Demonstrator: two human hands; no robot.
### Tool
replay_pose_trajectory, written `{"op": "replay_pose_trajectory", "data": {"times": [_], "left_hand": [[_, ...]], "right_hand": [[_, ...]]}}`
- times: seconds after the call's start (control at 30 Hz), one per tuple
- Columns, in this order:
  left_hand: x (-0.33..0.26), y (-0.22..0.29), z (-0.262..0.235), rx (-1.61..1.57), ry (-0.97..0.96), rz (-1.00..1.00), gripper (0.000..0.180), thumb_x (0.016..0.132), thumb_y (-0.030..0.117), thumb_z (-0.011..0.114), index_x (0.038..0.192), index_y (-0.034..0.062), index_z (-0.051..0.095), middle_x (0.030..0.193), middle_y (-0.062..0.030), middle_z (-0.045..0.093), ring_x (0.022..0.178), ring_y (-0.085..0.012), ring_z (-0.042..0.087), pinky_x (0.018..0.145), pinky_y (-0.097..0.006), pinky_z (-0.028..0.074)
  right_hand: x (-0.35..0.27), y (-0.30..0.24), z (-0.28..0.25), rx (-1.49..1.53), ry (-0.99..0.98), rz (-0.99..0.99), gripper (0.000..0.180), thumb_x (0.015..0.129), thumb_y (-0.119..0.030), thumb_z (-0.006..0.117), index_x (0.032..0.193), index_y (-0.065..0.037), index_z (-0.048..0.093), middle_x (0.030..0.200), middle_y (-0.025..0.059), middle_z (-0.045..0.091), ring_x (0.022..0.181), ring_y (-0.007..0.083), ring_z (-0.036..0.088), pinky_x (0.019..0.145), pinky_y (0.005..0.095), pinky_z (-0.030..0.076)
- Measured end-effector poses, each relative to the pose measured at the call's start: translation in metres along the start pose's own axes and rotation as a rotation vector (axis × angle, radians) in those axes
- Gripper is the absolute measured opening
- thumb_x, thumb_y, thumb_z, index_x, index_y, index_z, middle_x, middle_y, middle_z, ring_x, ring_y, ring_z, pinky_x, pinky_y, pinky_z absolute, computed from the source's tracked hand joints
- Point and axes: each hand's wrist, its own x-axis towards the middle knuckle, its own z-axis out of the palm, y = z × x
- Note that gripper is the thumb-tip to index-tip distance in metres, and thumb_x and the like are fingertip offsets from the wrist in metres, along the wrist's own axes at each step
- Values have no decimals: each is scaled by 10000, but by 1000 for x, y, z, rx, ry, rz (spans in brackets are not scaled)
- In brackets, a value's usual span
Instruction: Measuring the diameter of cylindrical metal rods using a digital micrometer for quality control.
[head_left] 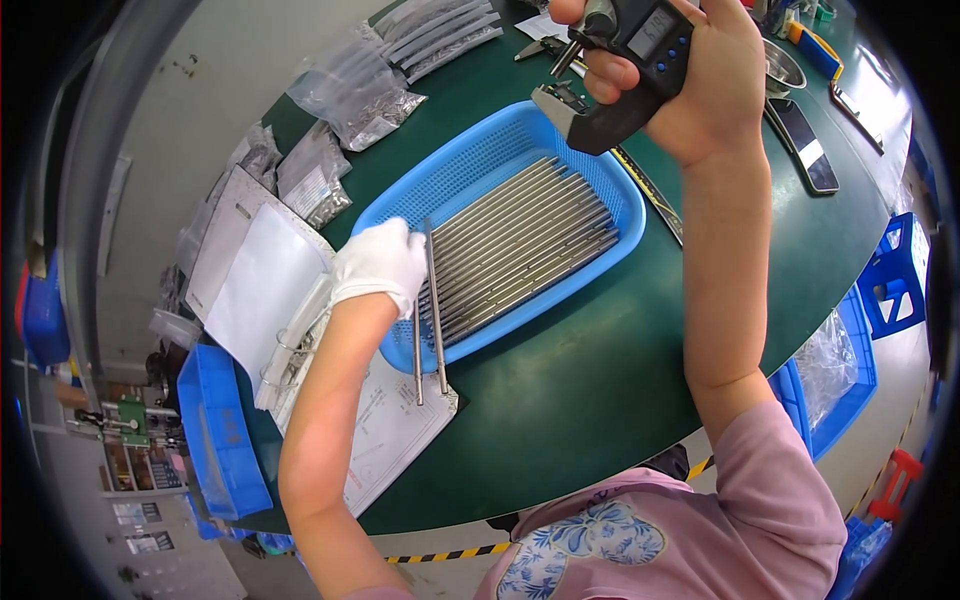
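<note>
I'd call this a workshop, the factory kind. A green table point(560, 420) fills the middle of the frame, bearing a blue basket point(450, 175) of metal rods point(520, 240); a digital gauge point(650, 85) shows at the top. Plastic bags point(365, 100) lie at upper left (stuffed with small grey parts, by the look of them), and a printed drawing point(400, 435) sits lower left of centre. Black-and-yellow tape point(450, 554) runs along the floor near the bottom edge.

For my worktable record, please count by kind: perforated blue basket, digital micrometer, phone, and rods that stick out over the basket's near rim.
Perforated blue basket: 1
Digital micrometer: 1
Phone: 1
Rods over the near rim: 2
Total: 5
</note>
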Motion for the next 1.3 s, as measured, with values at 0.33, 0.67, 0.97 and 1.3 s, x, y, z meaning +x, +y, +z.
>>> {"op": "replay_pose_trajectory", "data": {"times": [0.33, 0.67, 0.97, 1.3], "left_hand": [[68, 42, 13, 46, -249, 351, 303, 667, 184, 511, 922, 37, 583, 960, -190, 577, 894, -314, 560, 772, -357, 446], [70, 36, 12, 17, -303, 559, 239, 729, 220, 502, 884, 37, 498, 842, -158, 561, 829, -315, 533, 717, -385, 412], [9, -17, -43, -1044, 330, 455, 164, 852, 200, 467, 910, 47, 481, 697, -62, 538, 571, -135, 538, 501, -242, 425], [-66, -65, 6, -2308, 583, 647, 152, 867, 244, 449, 838, 98, 423, 629, -36, 399, 507, -115, 368, 434, -240, 306]], "right_hand": [[-1, 0, 3, -65, 77, 16, 563, 833, -448, 252, 880, 48, 514, 642, 148, 578, 361, 150, 478, 335, 232, 407], [2, 3, 3, -64, 94, 34, 604, 836, -471, 244, 870, 65, 519, 629, 160, 571, 362, 157, 474, 328, 227, 400], [-9, 20, 16, -168, -236, 18, 574, 863, -403, 218, 987, 88, 489, 690, 162, 565, 356, 123, 422, 353, 220, 373], [-21, 58, 29, -40, -342, 447, 596, 872, -447, 191, 900, 68, 489, 683, 189, 554, 347, 156, 449, 325, 227, 396]]}}
